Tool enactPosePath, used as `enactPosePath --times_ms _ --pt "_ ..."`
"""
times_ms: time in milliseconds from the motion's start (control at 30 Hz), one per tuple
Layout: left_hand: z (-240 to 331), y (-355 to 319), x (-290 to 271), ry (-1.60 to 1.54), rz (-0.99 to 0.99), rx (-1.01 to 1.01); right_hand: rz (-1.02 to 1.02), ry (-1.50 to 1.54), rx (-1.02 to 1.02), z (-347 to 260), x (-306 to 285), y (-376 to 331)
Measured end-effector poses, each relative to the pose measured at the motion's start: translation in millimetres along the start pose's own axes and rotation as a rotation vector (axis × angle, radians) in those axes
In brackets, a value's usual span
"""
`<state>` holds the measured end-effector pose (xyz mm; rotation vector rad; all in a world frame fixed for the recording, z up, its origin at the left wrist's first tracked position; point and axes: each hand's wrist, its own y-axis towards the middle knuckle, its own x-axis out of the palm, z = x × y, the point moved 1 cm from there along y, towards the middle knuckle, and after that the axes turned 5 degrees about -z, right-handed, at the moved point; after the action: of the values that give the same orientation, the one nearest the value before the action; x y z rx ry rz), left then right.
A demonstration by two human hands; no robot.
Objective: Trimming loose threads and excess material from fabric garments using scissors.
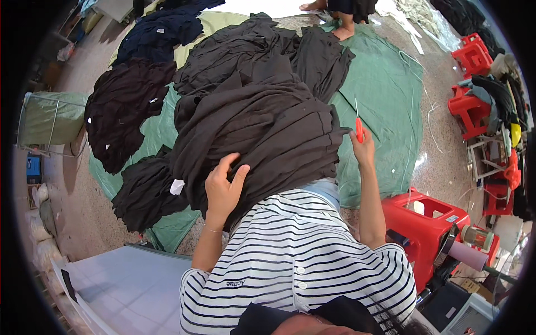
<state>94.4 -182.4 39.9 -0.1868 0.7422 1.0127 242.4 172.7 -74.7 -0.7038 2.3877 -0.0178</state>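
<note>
A big heap of black garments (262,128) lies over my lap, above my striped shirt. My left hand (222,188) rests flat on the heap's near edge with fingers spread, gripping nothing. A small white label (177,186) shows on the cloth just left of it. My right hand (363,149) is raised at the heap's right side and pinches a small red-handled cutting tool (359,129), its thin metal tip pointing up. Both hands are apart, one on each side of the heap.
A green tarp (385,95) covers the floor under more piles: black (125,111) at left, navy (162,30) at far left. Another person's bare feet (341,30) stand at the top. Red plastic stools (424,223) (469,111) crowd the right. A pale sheet (128,285) lies lower left.
</note>
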Motion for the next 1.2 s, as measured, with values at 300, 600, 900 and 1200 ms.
enactPosePath --times_ms 300,600,900,1200 --pt "28 1 -13 -0.029 -0.331 0.300 0.016 0.056 -0.125 -40 25 38" --pt "25 30 -8 0.224 -0.094 0.261 -0.662 0.246 -0.353 -82 32 58" --pt "26 18 12 0.192 -0.304 0.274 -0.338 0.405 -0.506 -135 -20 43" --pt "48 22 0 0.176 -0.088 0.265 0.355 0.545 -0.912 -197 -172 -58"
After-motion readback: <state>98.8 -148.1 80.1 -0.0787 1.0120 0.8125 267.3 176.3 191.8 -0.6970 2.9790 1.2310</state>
